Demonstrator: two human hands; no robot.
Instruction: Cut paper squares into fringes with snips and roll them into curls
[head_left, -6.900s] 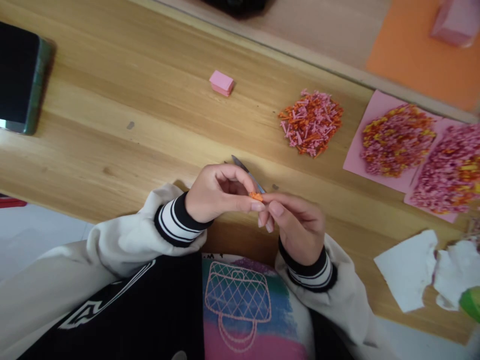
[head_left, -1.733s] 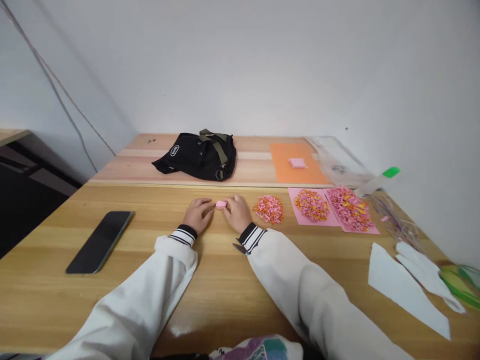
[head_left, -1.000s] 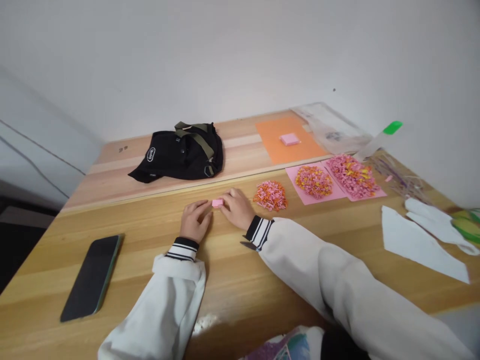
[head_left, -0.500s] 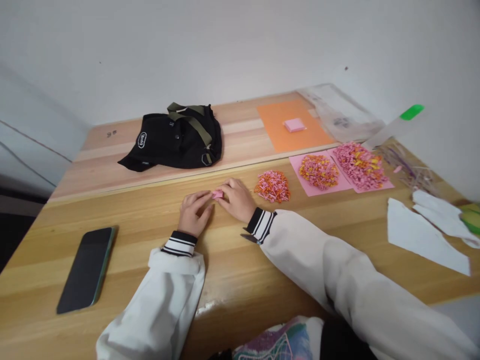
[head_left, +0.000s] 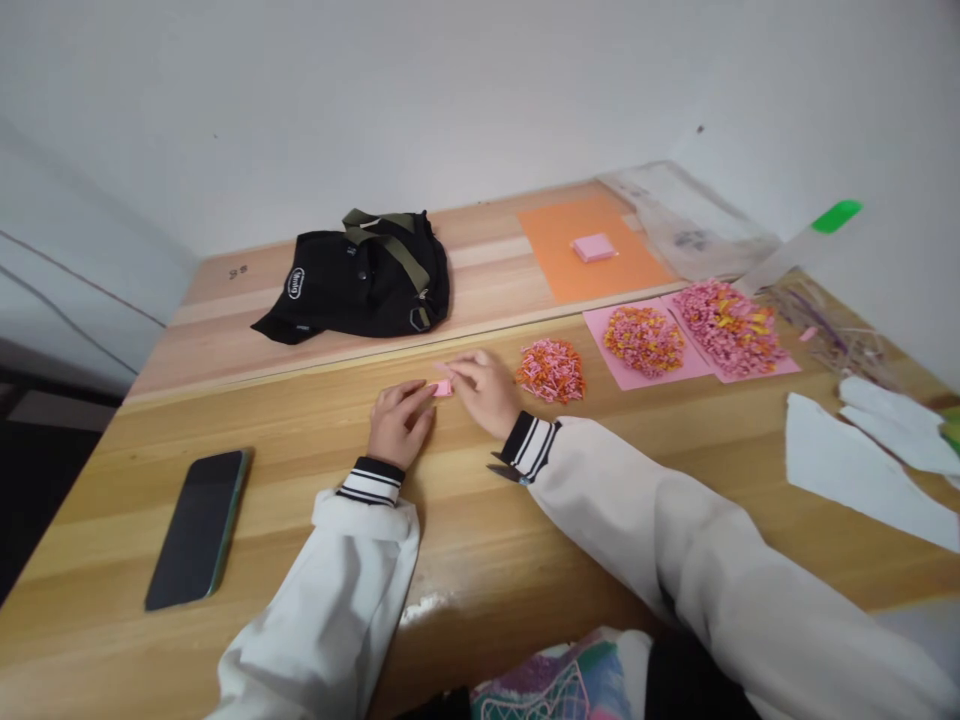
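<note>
Hands barely shifted, left hand [head_left: 400, 428] and right hand [head_left: 489, 392] pinching small pink rectangular block [head_left: 442, 387], smooth wood-grain table [head_left: 285, 430]

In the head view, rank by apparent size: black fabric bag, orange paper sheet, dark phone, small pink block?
1. black fabric bag
2. orange paper sheet and dark phone: too alike to rank, phone nearer
3. small pink block
</note>
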